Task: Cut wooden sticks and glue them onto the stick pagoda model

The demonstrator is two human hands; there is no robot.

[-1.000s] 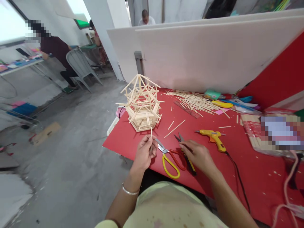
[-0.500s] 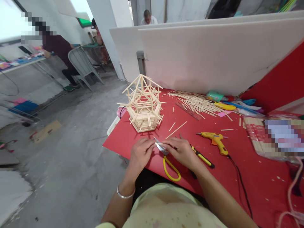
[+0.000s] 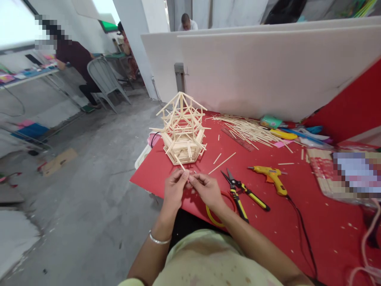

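Observation:
A thin wooden stick (image 3: 180, 163) points up and to the left from my fingertips. My left hand (image 3: 175, 188) pinches it near its lower end. Close against it, my right hand (image 3: 207, 191) has thumb and fingers closed at that same end; the exact contact is hidden. Below my right wrist lie scissors with yellow and red handles (image 3: 212, 218), their blades mostly covered by the hand. Just beyond my hands stands a pagoda-like model (image 3: 186, 153) built of wooden sticks.
On the red table (image 3: 285, 238), pliers with yellow-black handles (image 3: 238, 192) and a yellow glue gun (image 3: 272, 176) lie to the right. Behind are a ruler (image 3: 236, 140) and a stick pile (image 3: 250, 131). A white board (image 3: 253, 67) borders the back. Other people sit farther off.
The stick has turned from lying level between my hands to pointing up-left. My right hand has moved left against my left hand, uncovering the pliers. The scissors' red handle now shows.

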